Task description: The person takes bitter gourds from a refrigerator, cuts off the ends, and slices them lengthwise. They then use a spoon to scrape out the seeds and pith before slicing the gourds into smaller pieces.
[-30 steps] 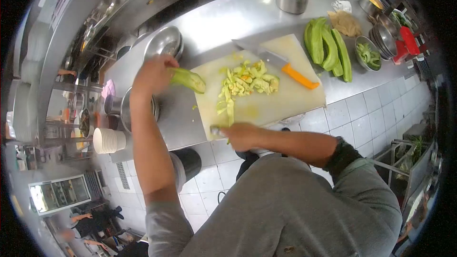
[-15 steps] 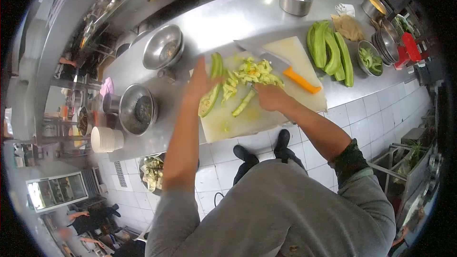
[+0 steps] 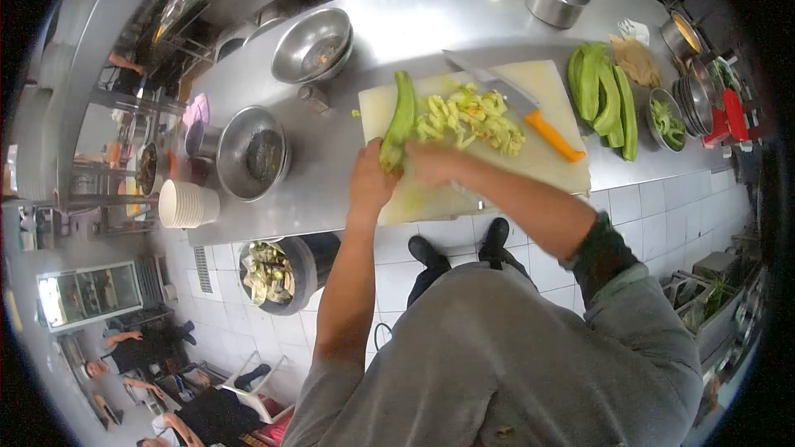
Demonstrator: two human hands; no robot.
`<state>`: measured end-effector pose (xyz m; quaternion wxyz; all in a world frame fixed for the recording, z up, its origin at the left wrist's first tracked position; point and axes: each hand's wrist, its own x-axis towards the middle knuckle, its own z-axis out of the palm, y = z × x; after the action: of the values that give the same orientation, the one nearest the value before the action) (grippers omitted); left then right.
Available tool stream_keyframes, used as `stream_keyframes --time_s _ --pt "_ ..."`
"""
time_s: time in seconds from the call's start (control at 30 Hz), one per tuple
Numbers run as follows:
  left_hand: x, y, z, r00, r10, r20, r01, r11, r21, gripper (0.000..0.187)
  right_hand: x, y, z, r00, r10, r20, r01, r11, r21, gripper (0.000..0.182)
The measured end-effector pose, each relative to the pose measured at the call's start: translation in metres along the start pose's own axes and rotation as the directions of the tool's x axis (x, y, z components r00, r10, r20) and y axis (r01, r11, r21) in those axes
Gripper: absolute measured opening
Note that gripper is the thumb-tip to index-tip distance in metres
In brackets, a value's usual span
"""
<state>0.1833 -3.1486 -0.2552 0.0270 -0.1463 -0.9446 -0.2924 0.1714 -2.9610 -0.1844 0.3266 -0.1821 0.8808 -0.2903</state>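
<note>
My left hand [image 3: 370, 183] grips the near end of a long green vegetable half [image 3: 401, 118] that stands on the white cutting board [image 3: 546, 167]. My right hand [image 3: 432, 163] is right beside it, fingers closed near the vegetable's lower end; what it holds is hidden. A pile of cut green pieces [image 3: 469, 117] lies in the middle of the board. A knife with an orange handle [image 3: 553, 135] rests on the board behind the pile, untouched.
Several peeled green vegetables [image 3: 604, 95] lie right of the board, with a small bowl of pieces [image 3: 666, 119]. Steel bowls [image 3: 315, 44] [image 3: 253, 151] and stacked white cups [image 3: 186, 203] stand at left. A bin of scraps [image 3: 273, 275] sits on the floor.
Both hands drew back toward the board's near edge. The left hand turned the vegetable half upright on the board, and the right hand moved from the cut pile to the vegetable's base.
</note>
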Motion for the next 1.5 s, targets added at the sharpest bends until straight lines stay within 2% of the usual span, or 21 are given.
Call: stream_keyframes --time_s 0.1,0.2,0.23,0.33,0.4,0.5,0.53,0.57,0.6,0.7,0.73,0.8,0.83,0.93,1.1,1.13,1.23,1.33,1.4,1.47,1.5 --pt "-0.001 0.001 0.002 0.999 -0.036 0.035 0.035 0.999 0.012 0.071 0.016 0.032 0.059 0.974 -0.128 -0.188 0.111 0.989 -0.101 0.041" --pt "-0.001 0.004 0.000 0.996 -0.056 0.073 0.059 0.998 -0.037 0.074 0.009 0.016 -0.022 0.988 0.122 -0.100 -0.117 0.992 0.050 0.045" --pt "0.000 0.006 0.001 0.994 -0.080 0.077 0.083 0.996 -0.034 0.075 0.018 0.020 -0.027 0.986 0.167 -0.004 -0.167 0.985 0.039 0.051" --pt "0.007 0.009 0.004 0.990 -0.089 0.105 0.092 0.995 -0.023 0.078 0.020 0.015 0.051 0.992 -0.004 -0.127 0.003 1.000 -0.004 0.053" --pt "0.006 0.002 0.001 0.989 -0.040 0.139 0.039 0.999 0.008 0.079 0.009 0.018 0.031 0.998 0.027 -0.058 -0.024 0.999 0.049 0.053" --pt "0.006 -0.001 -0.018 0.971 -0.039 0.236 0.126 0.924 -0.362 0.067 -0.022 -0.005 -0.027 0.996 0.074 -0.045 -0.068 0.990 0.124 0.055" --pt "0.004 0.000 -0.015 0.958 -0.144 0.247 0.279 0.665 -0.693 0.061 -0.027 -0.008 -0.044 0.994 0.096 -0.060 -0.086 0.986 0.144 0.055" --pt "-0.001 0.002 -0.010 0.926 -0.229 0.301 0.358 0.274 -0.893 0.056 -0.006 0.007 -0.038 0.991 0.098 -0.090 -0.086 0.988 0.130 0.054" --pt "-0.004 0.005 -0.005 0.879 -0.281 0.386 0.349 -0.175 -0.921 0.051 0.028 0.031 -0.016 0.988 0.100 -0.115 -0.086 0.990 0.114 0.052" --pt "0.004 0.015 0.005 0.845 -0.355 0.400 0.263 -0.374 -0.889 0.042 0.040 0.025 -0.004 0.999 0.006 -0.040 0.001 0.986 0.165 0.048" --pt "0.009 0.015 0.011 0.823 -0.391 0.411 0.278 -0.354 -0.893 0.042 0.034 0.014 -0.004 0.999 -0.047 0.011 0.044 0.980 0.195 0.046" --pt "0.024 0.015 0.018 0.783 -0.457 0.423 0.308 -0.306 -0.901 0.041 0.018 -0.010 0.005 0.997 0.067 0.038 -0.075 0.961 0.266 0.042" --pt "0.025 0.016 0.017 0.803 -0.451 0.389 0.295 -0.266 -0.918 0.041 0.013 -0.016 0.009 0.991 0.124 0.050 -0.133 0.945 0.300 0.040" --pt "0.021 0.016 0.021 0.833 -0.423 0.355 0.301 -0.192 -0.934 0.041 0.011 0.003 0.036 0.988 -0.087 -0.128 0.120 0.955 0.271 0.038" --pt "0.017 0.013 0.021 0.846 -0.378 0.377 0.317 -0.211 -0.925 0.040 0.028 0.019 -0.002 0.973 0.003 0.230 -0.050 0.979 0.200 0.041" --pt "0.022 0.012 0.020 0.852 -0.386 0.353 0.311 -0.168 -0.936 0.040 0.033 0.022 -0.005 0.954 0.039 0.296 -0.103 0.973 0.205 0.042" --pt "0.026 0.015 0.025 0.841 -0.442 0.311 0.313 -0.072 -0.947 0.040 0.005 0.001 0.022 0.996 -0.025 0.086 0.004 0.972 0.236 0.043" --pt "0.027 0.019 0.025 0.826 -0.482 0.293 0.339 0.010 -0.941 0.043 -0.015 0.003 0.042 0.998 -0.050 0.046 0.033 0.951 0.307 0.047" --pt "0.033 0.019 0.024 0.845 -0.455 0.281 0.341 0.053 -0.939 0.044 0.002 0.024 0.051 0.998 -0.067 0.008 0.064 0.971 0.231 0.051" --pt "0.035 0.012 0.022 0.836 -0.437 0.331 0.319 -0.105 -0.942 0.046 0.003 0.030 0.029 0.996 -0.086 -0.023 0.089 0.986 0.139 0.045" --pt "0.031 0.007 0.021 0.828 -0.428 0.362 0.314 -0.181 -0.932 0.047 0.011 0.033 0.013 0.997 -0.072 -0.035 0.078 0.977 0.196 0.041"
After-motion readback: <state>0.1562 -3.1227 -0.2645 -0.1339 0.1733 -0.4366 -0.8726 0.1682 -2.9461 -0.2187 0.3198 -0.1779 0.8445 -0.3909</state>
